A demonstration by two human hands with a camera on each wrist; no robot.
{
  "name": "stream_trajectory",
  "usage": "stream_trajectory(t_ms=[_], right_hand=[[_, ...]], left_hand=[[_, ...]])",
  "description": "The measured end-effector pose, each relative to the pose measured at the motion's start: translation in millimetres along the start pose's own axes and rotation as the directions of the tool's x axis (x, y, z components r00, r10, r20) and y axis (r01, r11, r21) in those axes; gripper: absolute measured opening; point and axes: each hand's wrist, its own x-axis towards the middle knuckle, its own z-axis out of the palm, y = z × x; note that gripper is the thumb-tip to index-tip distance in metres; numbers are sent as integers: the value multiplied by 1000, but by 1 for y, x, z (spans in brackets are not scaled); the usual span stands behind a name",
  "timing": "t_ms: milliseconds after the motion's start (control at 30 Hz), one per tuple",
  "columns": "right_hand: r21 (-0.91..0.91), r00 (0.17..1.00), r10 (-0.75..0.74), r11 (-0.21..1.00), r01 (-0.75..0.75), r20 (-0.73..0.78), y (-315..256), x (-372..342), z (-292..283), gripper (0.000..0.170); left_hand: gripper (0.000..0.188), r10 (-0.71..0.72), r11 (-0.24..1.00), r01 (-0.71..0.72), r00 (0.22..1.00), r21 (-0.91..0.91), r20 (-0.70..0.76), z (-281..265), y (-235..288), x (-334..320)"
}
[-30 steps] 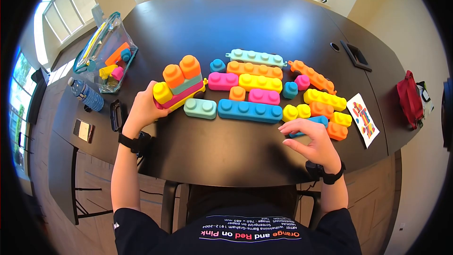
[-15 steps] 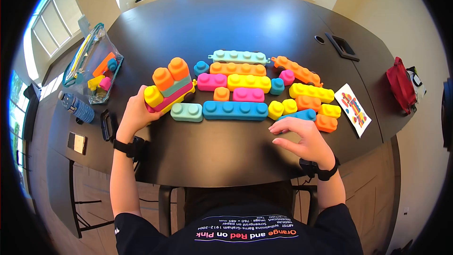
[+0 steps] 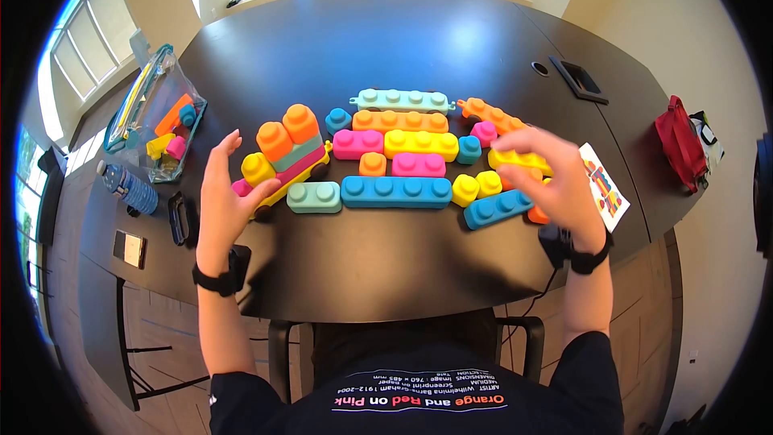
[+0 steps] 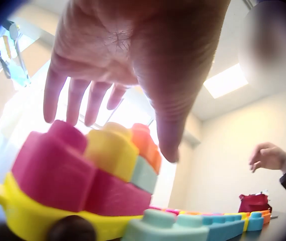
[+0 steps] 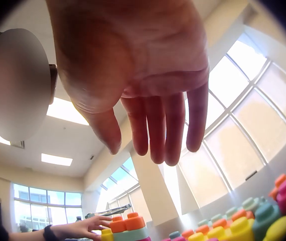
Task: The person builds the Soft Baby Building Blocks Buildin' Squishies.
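My left hand (image 3: 222, 203) is spread beside a wheeled stack of building blocks at the left of the table. In the left wrist view its fingers hang straight above the stack, thumb apart. A yellow wheeled base (image 4: 20, 216) carries magenta blocks (image 4: 52, 173), a yellow block (image 4: 114, 153), a pale teal block and orange blocks (image 3: 300, 123). Over the right-hand blocks hovers my right hand (image 3: 561, 181), slightly blurred, with nothing in its fingers. It partly hides a yellow block (image 3: 527, 163). A blue block (image 3: 498, 209) lies under its thumb.
Rows of coloured blocks, including a long blue one (image 3: 396, 193), cover the table's middle. A clear bag (image 3: 193, 84) with blocks, a water bottle (image 3: 138, 193) and a black case (image 3: 179, 221) stand left. A picture card (image 3: 609, 201) and red bag (image 3: 679, 145) lie right.
My left hand has let go of the wheeled block stack, its fingers now spread upward beside it. My right hand has risen and moved right, uncovering the blue block. The head view has shifted slightly.
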Motion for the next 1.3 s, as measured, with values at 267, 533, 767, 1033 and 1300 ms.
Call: stream_trajectory(t_ms=[267, 533, 767, 1033, 1300], right_hand=[[-239, 993, 67, 970, -42, 94, 88, 113, 27, 27], [-644, 774, 403, 765, 7, 487, 140, 163, 101, 54], [-522, 709, 440, 845, -118, 552, 165, 170, 121, 56], [-107, 852, 296, 955, -277, 432, 105, 158, 54, 45], [-124, 904, 14, 991, 43, 426, 9, 26, 17, 63]], left_hand=[[32, 137, 952, -146, 989, -269, -50, 4, 92, -35], [31, 175, 933, -158, 984, -323, 24, 10, 104, -46], [30, 158, 925, -128, 986, -357, 55, 14, 97, -45], [28, 163, 904, -111, 982, -412, 93, 18, 92, -44], [65, 35, 856, 80, 977, -512, 212, 23, 98, -43]])
